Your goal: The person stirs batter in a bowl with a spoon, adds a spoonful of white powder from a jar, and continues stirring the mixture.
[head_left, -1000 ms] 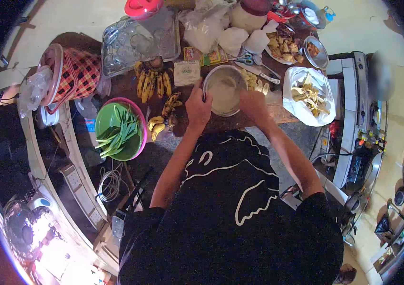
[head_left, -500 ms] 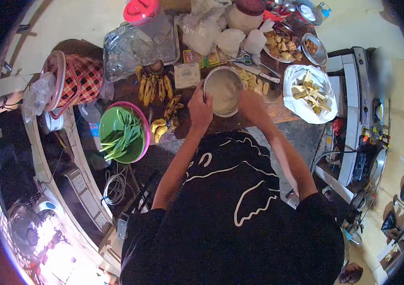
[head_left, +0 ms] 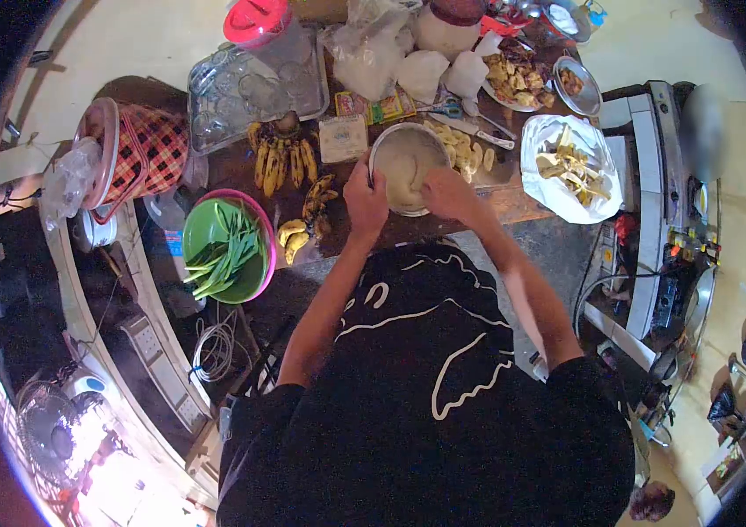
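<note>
A round metal bowl (head_left: pixel 375 151) holds a pale, batter-like liquid (head_left: pixel 403 167) with swirl marks on its surface. My left hand (head_left: pixel 366 198) is closed on the bowl's left side, near a small dark part under the thumb. Over the right part of the bowl, my right hand (head_left: pixel 450 195) is closed with its fingers curled down; whatever it grips is hidden beneath it. Sliced peeled bananas (head_left: pixel 469 149) lie just beyond that hand. Left of the bowl are a paper-wrapped block (head_left: pixel 343 138), a bunch of ripe bananas (head_left: pixel 285 165) and a smaller yellow bunch (head_left: pixel 294 239).
Green leaves (head_left: pixel 228 250) fill a green basin (head_left: pixel 201 230). Banana peels (head_left: pixel 573 169) lie in a white-lined tray (head_left: pixel 535 140). A knife (head_left: pixel 491 138), scissors (head_left: pixel 450 107), a plate of fried food (head_left: pixel 518 81) and a glass-laden tray (head_left: pixel 201 140) sit farther back. A stove (head_left: pixel 667 158) stands right.
My right hand has moved left and slightly down, from the bowl's right rim to over the liquid. The swirl in the liquid has changed. My left hand stays on the bowl.
</note>
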`<state>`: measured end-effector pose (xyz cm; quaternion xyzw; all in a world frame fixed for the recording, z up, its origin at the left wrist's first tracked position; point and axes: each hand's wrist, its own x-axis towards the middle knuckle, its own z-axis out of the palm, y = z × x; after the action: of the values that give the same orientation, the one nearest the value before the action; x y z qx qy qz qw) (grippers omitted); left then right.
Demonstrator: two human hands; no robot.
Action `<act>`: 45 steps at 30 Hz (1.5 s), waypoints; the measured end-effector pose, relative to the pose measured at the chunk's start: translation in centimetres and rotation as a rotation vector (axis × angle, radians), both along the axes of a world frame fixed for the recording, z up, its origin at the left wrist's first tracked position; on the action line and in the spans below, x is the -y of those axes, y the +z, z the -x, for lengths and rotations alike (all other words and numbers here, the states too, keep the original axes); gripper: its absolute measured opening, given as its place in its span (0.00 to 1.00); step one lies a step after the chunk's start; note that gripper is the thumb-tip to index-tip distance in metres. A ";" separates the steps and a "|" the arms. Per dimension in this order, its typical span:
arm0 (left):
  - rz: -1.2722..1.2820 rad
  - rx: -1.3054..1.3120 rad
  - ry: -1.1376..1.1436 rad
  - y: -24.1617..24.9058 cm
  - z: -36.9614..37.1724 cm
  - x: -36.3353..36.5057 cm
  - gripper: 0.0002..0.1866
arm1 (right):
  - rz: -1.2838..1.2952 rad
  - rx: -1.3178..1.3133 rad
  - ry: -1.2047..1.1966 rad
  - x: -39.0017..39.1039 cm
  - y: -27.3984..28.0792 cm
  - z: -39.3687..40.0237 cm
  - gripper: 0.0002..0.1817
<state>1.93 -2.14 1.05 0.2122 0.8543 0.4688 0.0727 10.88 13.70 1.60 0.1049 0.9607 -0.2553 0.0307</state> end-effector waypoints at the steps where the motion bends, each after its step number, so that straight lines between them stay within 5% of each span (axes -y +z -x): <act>1: 0.012 -0.008 -0.013 0.1 0.0 0.0 0.19 | 0.044 -0.081 0.056 -0.4 -0.5 0.4 0.11; 4: 0.040 -0.028 -0.033 -0.5 0.0 -0.1 0.20 | 0.036 -0.145 -0.274 0.0 -0.7 1.8 0.11; 10: -0.049 0.078 -0.004 0.6 0.1 -0.5 0.14 | -0.036 0.254 -0.052 0.7 3.1 0.3 0.13; 16: 0.050 -0.004 -0.031 -0.2 0.3 -0.1 0.16 | -0.025 -0.056 -0.201 -0.3 0.7 0.5 0.12; 19: 0.111 0.103 -0.036 0.4 0.2 -0.1 0.15 | -0.100 0.236 -0.224 -0.8 1.8 0.0 0.14; 22: -0.033 0.027 -0.022 0.0 0.1 -0.6 0.12 | -0.079 0.099 0.022 -0.8 2.2 -0.3 0.12; 25: -0.071 -0.048 -0.044 0.1 0.0 -0.7 0.11 | 0.120 0.063 -0.014 -0.9 1.7 0.5 0.10; 28: -0.041 -0.088 -0.065 -0.2 0.4 -0.5 0.12 | 0.145 -0.244 -0.208 -1.5 0.7 0.3 0.09; 31: -0.066 -0.130 -0.038 0.0 0.1 -0.6 0.12 | -0.222 0.059 -0.132 -1.7 3.0 -0.3 0.12; 34: -0.057 -0.130 -0.024 0.3 -0.1 -0.7 0.13 | -0.259 0.340 -0.132 -1.2 1.9 -1.2 0.08; 37: -0.036 -0.095 -0.037 0.9 -0.2 -1.0 0.14 | -0.177 0.280 -0.010 0.5 0.5 -2.8 0.09; 43: -0.032 -0.166 -0.059 0.3 0.3 -1.0 0.17 | 0.290 -0.118 -0.192 -0.3 -0.8 -1.3 0.11; 45: -0.050 -0.171 -0.059 0.4 0.3 -0.9 0.17 | 0.070 -0.029 -0.209 -0.5 1.2 -1.0 0.11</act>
<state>1.62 -1.22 1.48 0.2782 0.8390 0.4676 0.0077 11.84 14.25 2.79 0.1994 0.9353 -0.2922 -0.0062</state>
